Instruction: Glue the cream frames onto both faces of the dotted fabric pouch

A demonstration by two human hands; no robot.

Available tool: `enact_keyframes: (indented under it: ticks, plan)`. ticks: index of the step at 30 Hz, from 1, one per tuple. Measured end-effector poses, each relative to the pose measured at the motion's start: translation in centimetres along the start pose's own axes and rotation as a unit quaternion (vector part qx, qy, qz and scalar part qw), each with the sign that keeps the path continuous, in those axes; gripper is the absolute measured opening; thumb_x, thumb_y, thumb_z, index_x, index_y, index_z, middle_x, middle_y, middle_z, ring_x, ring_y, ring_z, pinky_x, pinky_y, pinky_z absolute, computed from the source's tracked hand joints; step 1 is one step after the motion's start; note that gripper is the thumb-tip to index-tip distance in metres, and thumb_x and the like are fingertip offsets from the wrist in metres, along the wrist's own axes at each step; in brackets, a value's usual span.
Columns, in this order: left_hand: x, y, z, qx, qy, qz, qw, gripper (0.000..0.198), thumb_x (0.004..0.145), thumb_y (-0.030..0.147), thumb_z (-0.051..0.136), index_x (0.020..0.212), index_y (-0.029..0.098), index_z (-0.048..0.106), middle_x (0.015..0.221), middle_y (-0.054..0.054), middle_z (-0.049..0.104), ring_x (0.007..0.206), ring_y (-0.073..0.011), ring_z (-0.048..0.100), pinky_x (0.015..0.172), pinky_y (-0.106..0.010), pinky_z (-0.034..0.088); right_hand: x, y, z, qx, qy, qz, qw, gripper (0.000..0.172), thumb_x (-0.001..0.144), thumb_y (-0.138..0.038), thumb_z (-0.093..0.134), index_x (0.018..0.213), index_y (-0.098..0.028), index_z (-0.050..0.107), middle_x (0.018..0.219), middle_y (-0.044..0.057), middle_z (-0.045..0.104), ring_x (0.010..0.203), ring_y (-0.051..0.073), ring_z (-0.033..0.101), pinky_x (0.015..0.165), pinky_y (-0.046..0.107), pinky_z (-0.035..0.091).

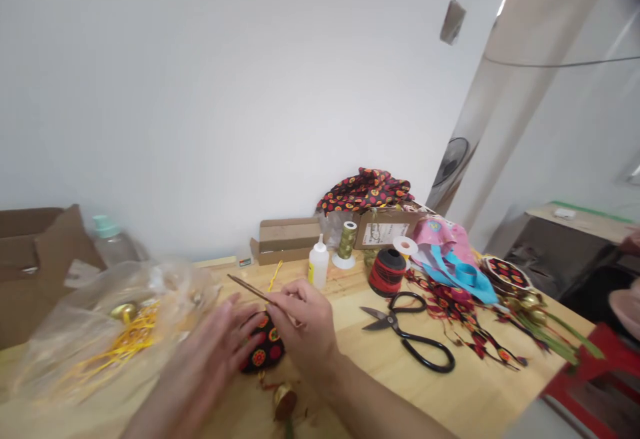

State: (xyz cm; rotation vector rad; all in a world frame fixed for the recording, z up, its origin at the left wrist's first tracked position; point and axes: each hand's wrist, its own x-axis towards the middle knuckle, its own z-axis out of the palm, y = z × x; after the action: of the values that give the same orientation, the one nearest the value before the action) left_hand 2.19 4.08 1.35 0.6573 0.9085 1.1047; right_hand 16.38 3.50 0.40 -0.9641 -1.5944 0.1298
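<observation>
Right fingers (290, 302) pinch thin pointed stick (247, 286). Left fingers (231, 322), blurred, over patterned pouch (260, 359); grip cannot be told. Scissors (391, 319) right of both.

Blurred left fingers (245, 348) partly hide the dark patterned cloth (273, 352)

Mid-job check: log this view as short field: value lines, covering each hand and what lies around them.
Right hand: pinches a thin, dark, pointed stick
Left hand: blurred, fingers over a black fabric piece with red and yellow motifs
Left fingers' grip: cannot tell
Nearer the camera: rounded gold-coloured ornament
Right side: metal scissors with black loop handles, blades apart
Beyond hands: white squeeze bottle, upright; olive-green thread spool
Left side: clear plastic bag with yellow cords
Surface: pale wooden tabletop
</observation>
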Motion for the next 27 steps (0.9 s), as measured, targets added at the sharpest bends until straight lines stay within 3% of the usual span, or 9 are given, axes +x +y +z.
enact_keyframes:
  ticks: [4,10,14,17,21,24,27]
  plan:
    - [-0.8,-1.8,1.0,-0.070,-0.091,0.005,0.993,0.060,0.077,0.036,0.056,0.131,0.029,0.031,0.106,-0.006,0.063,0.095,-0.0204,0.060,0.080,-0.033,0.047,-0.5,-0.1,0.1,-0.081,-0.038,-0.068,0.994,0.021,0.082,-0.023,0.048,0.086,-0.023,0.068,0.068,0.002,0.058,0.061,0.012,0.049,0.053,0.023,0.038]
    - [-1.1,-1.8,-0.6,-0.138,-0.100,0.010,0.985,0.070,0.073,0.049,0.056,0.133,0.036,0.022,0.122,-0.006,0.054,0.110,-0.0248,0.051,0.092,-0.041,0.038,-0.8,-1.0,0.6,-0.099,-0.064,-0.150,0.982,0.021,0.082,-0.017,0.047,0.089,-0.024,0.065,0.069,0.001,0.061,0.060,0.012,0.047,0.053,0.022,0.038]
    - [-1.3,-1.6,-0.7,-0.168,-0.112,-0.001,0.979,0.064,0.078,0.040,0.053,0.134,0.034,0.023,0.123,-0.006,0.053,0.111,-0.0229,0.050,0.092,-0.037,0.039,-0.8,-1.6,0.6,-0.108,-0.096,-0.179,0.973,0.021,0.081,-0.013,0.048,0.091,-0.022,0.064,0.068,0.002,0.063,0.059,0.013,0.046,0.052,0.024,0.038]
    - [-1.4,-1.4,-0.8,-0.194,-0.134,-0.020,0.972,0.057,0.084,0.039,0.043,0.135,0.029,0.021,0.119,-0.009,0.056,0.106,-0.0223,0.054,0.088,-0.036,0.042,-0.8,-1.7,0.4,-0.057,-0.100,-0.181,0.977,0.015,0.080,-0.022,0.054,0.091,-0.021,0.063,0.072,0.002,0.064,0.063,0.014,0.049,0.055,0.026,0.040]
    - [-1.1,-0.8,-1.9,-0.228,-0.196,0.002,0.954,0.055,0.086,0.037,0.034,0.137,0.025,0.019,0.122,-0.014,0.054,0.107,-0.0250,0.054,0.086,-0.042,0.042,-0.6,-1.1,-0.5,0.003,-0.032,-0.117,0.993,0.019,0.078,-0.022,0.055,0.096,-0.020,0.060,0.080,0.004,0.061,0.070,0.015,0.053,0.062,0.028,0.043]
    - [-0.6,-0.4,-2.8,-0.245,-0.263,0.024,0.933,0.059,0.082,0.038,0.039,0.136,0.024,0.022,0.131,-0.014,0.045,0.117,-0.0275,0.044,0.090,-0.044,0.040,0.2,0.1,-1.4,-0.003,0.101,0.003,0.995,0.017,0.081,-0.017,0.049,0.093,-0.022,0.060,0.083,0.004,0.057,0.074,0.016,0.052,0.064,0.028,0.042]
    - [-0.5,-0.1,-3.3,-0.245,-0.299,0.026,0.922,0.062,0.078,0.035,0.043,0.136,0.024,0.023,0.134,-0.013,0.042,0.120,-0.0269,0.041,0.089,-0.042,0.040,1.0,1.8,-2.0,0.009,0.206,0.149,0.967,0.020,0.080,-0.027,0.050,0.098,-0.020,0.056,0.091,0.005,0.052,0.073,0.015,0.048,0.068,0.030,0.041]
